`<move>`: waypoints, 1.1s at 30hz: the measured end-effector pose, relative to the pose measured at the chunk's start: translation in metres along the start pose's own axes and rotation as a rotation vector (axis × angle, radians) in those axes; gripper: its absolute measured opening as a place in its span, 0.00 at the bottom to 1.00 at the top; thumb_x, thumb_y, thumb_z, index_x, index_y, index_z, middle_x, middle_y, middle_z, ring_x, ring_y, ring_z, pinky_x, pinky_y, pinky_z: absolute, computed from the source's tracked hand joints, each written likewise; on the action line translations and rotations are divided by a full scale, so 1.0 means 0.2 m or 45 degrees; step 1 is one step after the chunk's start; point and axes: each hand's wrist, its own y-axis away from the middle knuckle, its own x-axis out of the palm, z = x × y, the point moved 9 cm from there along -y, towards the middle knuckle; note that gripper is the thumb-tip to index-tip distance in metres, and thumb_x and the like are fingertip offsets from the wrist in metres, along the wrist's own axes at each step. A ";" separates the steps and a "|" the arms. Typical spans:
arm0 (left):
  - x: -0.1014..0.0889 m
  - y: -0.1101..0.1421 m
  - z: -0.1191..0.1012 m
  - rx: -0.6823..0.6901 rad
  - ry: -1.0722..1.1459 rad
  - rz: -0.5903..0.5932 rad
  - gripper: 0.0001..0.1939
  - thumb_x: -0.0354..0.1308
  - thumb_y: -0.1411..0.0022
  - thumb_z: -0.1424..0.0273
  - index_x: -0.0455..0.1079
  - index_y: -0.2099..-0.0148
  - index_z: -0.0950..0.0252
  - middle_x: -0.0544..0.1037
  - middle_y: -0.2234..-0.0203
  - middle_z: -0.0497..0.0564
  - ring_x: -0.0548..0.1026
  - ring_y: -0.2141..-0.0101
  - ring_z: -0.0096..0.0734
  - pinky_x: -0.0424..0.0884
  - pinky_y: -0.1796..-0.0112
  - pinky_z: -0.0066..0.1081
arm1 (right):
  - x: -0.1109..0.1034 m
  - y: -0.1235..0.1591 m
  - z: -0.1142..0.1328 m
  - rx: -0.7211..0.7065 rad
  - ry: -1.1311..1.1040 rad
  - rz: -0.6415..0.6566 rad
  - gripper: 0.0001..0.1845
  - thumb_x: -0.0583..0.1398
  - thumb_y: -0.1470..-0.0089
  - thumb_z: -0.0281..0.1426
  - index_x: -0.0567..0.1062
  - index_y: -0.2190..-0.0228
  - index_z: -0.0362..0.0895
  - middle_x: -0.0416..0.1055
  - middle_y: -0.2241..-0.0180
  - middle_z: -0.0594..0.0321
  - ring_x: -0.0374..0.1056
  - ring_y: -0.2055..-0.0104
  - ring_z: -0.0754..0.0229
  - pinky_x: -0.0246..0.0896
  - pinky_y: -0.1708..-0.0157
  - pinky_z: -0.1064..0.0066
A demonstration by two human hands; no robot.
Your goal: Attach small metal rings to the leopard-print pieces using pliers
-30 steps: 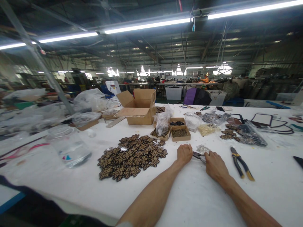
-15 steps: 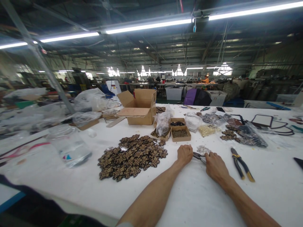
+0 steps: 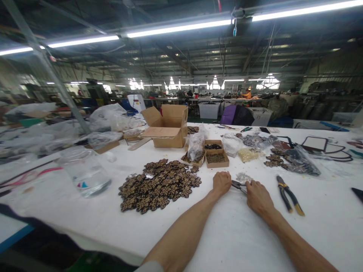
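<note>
Small dark-jawed pliers span the gap between my two hands. My right hand is closed around their handles. At the jaw end, my left hand is closed, its fingers pinched together; whatever they hold is hidden. Just beyond the pliers lies a little heap of shiny clear pieces. To the left spreads a big pile of brown-and-black patterned flower-shaped pieces. Larger pliers with black-and-yellow handles lie on the white table, right of my right hand.
Small cardboard trays of metal parts stand ahead, beside plastic bags. Behind them sits an open carton. A clear water jug is at left. Bagged pieces lie at right. A person in orange is far back.
The view has shifted very slightly. Both hands and the pliers keep almost the same place and grip.
</note>
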 end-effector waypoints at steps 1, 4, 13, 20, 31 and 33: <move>0.00 0.00 0.00 0.009 0.024 -0.010 0.18 0.49 0.33 0.67 0.77 0.65 0.69 0.77 0.68 0.63 0.73 0.61 0.42 0.65 0.57 0.34 | 0.00 0.00 0.00 0.002 -0.001 0.001 0.15 0.53 0.49 0.18 0.70 0.60 0.40 0.67 0.61 0.51 0.62 0.58 0.49 0.50 0.60 0.64; -0.03 0.01 -0.02 0.022 0.088 -0.042 0.17 0.51 0.34 0.67 0.76 0.67 0.70 0.77 0.69 0.63 0.73 0.62 0.42 0.65 0.58 0.35 | 0.01 0.00 -0.01 0.007 -0.006 0.004 0.14 0.53 0.49 0.18 0.70 0.60 0.40 0.67 0.61 0.50 0.62 0.58 0.49 0.50 0.59 0.64; -0.05 0.02 -0.01 -0.016 0.333 -0.042 0.14 0.55 0.37 0.66 0.72 0.72 0.67 0.74 0.74 0.61 0.73 0.61 0.43 0.65 0.61 0.33 | -0.02 0.00 0.00 0.028 0.000 0.034 0.13 0.54 0.48 0.18 0.70 0.60 0.40 0.67 0.61 0.51 0.62 0.57 0.50 0.50 0.60 0.65; 0.09 -0.06 0.14 -0.218 1.267 0.053 0.19 0.50 0.37 0.58 0.71 0.71 0.67 0.73 0.78 0.52 0.69 0.77 0.28 0.61 0.74 0.26 | -0.04 0.01 -0.02 0.059 0.040 -0.055 0.20 0.55 0.50 0.20 0.69 0.54 0.40 0.65 0.59 0.50 0.61 0.56 0.48 0.49 0.59 0.63; 0.19 -0.16 0.23 -0.408 1.822 0.442 0.12 0.61 0.50 0.70 0.73 0.65 0.75 0.75 0.73 0.57 0.71 0.78 0.27 0.64 0.77 0.27 | -0.10 0.01 -0.19 0.166 0.151 -0.216 0.24 0.57 0.50 0.22 0.66 0.50 0.41 0.65 0.58 0.50 0.61 0.56 0.45 0.50 0.58 0.58; 0.19 -0.15 0.21 -0.383 1.816 0.469 0.14 0.63 0.51 0.71 0.73 0.62 0.75 0.76 0.71 0.58 0.72 0.76 0.28 0.65 0.76 0.27 | -0.11 0.01 -0.20 0.173 0.163 -0.222 0.25 0.57 0.51 0.22 0.66 0.49 0.40 0.65 0.58 0.49 0.60 0.55 0.44 0.50 0.58 0.57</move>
